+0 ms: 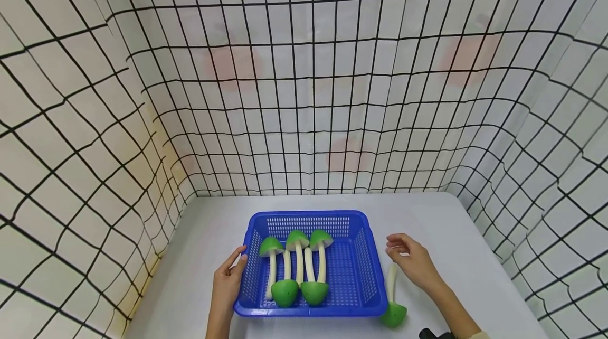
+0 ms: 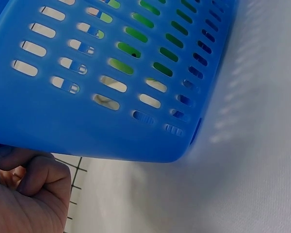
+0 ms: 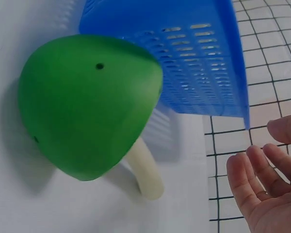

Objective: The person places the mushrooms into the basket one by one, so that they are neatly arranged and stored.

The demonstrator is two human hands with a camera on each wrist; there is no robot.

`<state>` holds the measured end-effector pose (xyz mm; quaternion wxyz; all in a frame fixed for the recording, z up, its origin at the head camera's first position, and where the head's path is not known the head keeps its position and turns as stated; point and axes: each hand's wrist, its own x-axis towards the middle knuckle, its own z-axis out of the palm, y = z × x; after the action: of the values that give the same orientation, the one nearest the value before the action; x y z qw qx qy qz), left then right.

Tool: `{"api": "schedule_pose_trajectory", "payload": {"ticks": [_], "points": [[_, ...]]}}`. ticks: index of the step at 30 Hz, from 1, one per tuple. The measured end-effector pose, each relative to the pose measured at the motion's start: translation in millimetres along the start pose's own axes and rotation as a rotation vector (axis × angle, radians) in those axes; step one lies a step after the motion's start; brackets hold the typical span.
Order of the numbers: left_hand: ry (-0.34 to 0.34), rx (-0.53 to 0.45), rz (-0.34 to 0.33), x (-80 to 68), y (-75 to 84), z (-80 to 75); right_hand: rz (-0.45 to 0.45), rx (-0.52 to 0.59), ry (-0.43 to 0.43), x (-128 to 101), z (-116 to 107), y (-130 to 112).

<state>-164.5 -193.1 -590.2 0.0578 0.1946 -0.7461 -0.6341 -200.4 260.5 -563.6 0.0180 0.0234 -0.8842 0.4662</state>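
Observation:
A blue slotted basket (image 1: 310, 214) stands on the white table (image 1: 214, 228). Inside it lie several toy mushrooms (image 1: 298, 239) with green caps and white stems. My left hand (image 1: 229, 279) holds the basket's left rim, thumb at the edge. In the left wrist view its fingers (image 2: 36, 191) are curled under the basket wall (image 2: 111, 73). One more green-capped mushroom (image 1: 393, 313) lies on the table just right of the basket. My right hand (image 1: 412, 262) hovers over its stem, fingers relaxed and holding nothing. The right wrist view shows that mushroom (image 3: 87, 107) close up, the basket (image 3: 184, 48) behind it and my palm (image 3: 264, 191) apart from both.
White sheets with a black grid (image 1: 304, 91) wall in the table at the back and on both sides. Bare tabletop lies behind the basket and to its right. A dark object (image 1: 434, 334) peeks in at the bottom edge by my right forearm.

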Motion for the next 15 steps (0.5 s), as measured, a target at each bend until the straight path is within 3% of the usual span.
{"api": "schedule_pose_trajectory", "payload": {"ticks": [15], "points": [[-0.003,0.017,0.008,0.7,-1.1,-0.8,0.023,-0.031,0.034,1.8,0.2,32.9]]}}
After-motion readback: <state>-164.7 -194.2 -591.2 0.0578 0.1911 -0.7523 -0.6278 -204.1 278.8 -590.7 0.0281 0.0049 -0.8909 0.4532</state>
